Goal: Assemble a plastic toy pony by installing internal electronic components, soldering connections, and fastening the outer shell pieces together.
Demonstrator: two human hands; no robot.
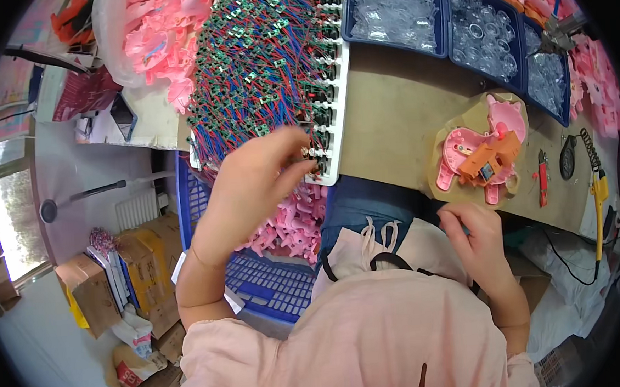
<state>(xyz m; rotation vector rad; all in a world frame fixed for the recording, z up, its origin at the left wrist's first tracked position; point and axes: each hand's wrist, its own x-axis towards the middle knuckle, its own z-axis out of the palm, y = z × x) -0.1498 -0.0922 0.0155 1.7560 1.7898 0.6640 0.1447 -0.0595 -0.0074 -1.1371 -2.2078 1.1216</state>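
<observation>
Right of lower centre, the right hand [477, 236] hangs with fingers curled, any grip not discernible, below the pink shell [455, 144]. At centre, the left hand [252, 179], the nearer, holds thumb and forefinger parted at the black parts [323, 115], contact unconfirmed; their row runs up-frame along the tray's [339, 128] right edge, wires [256, 69] alongside.

A wide fisheye view looks down from the wearer's head, close above the near side of the tan, flat-topped workbench [390, 117].
</observation>
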